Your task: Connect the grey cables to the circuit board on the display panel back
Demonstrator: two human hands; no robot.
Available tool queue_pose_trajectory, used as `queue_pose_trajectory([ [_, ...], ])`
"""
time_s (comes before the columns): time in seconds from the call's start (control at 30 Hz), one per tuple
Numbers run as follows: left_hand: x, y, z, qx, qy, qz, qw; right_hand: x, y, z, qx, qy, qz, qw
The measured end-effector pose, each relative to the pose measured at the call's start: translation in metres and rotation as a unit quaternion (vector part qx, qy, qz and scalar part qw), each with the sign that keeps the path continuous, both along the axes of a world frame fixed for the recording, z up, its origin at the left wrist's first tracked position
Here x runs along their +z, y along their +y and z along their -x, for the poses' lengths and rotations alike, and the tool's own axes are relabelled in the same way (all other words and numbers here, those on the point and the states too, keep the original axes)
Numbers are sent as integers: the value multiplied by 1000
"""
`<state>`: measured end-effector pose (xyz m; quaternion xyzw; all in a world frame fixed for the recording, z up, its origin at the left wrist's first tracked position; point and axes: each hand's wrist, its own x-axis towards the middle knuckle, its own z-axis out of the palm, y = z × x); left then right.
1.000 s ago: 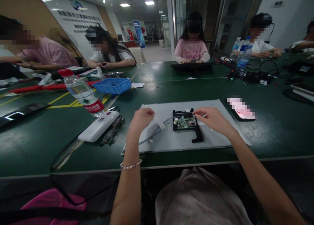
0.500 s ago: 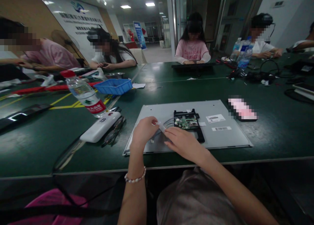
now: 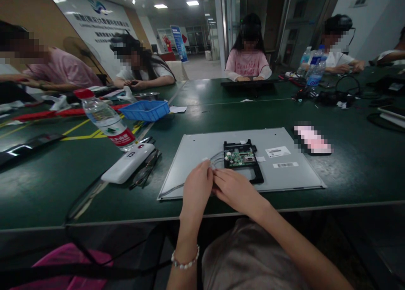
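Observation:
My left hand (image 3: 198,186) and my right hand (image 3: 236,188) meet over the left half of a flat grey metal panel (image 3: 302,182). Both are closed, fingertips pinched together around grey cables (image 3: 217,155) and a small pale, tape-like strip (image 3: 212,166) that my fingers mostly cover. The cables run to a green circuit board (image 3: 239,157) set in a black plastic frame (image 3: 258,174) on the panel. Another stretch of grey cable (image 3: 172,190) comes out left of my left hand and reaches the panel's front left corner.
Left of the panel are a white power bank (image 3: 128,165), eyeglasses (image 3: 146,169) and a red-capped water bottle (image 3: 109,121). A blue bin (image 3: 147,111) stands farther back. To the right lies a phone (image 3: 313,140). Several people sit around the green table (image 3: 202,112).
My left hand has shifted right and toward me, closing against my right hand. The pale strip is now mostly hidden, and the cable at the left has come into view.

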<state>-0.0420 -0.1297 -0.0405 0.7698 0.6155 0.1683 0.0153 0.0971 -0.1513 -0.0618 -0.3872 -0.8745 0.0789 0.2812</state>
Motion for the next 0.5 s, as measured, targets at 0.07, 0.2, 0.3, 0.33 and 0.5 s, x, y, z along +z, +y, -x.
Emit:
queue_pose_trajectory([
  [0.07,-3,2,2,-8,-3,-3,1000,-1,-3,-1,1,5,9,1000],
  [0.2,-6,6,3,-3,12,-7,1000,3,-15,-5,-7,9,28,1000],
  [0.3,-9,8,2,1,22,-11,1000,11,-23,-15,-7,15,47,999],
  [0.33,-9,8,2,0,18,-12,1000,14,-24,-21,-8,23,51,998],
  [0.5,-9,6,6,-20,-79,-89,993,23,-14,-75,-84,55,47,994],
])
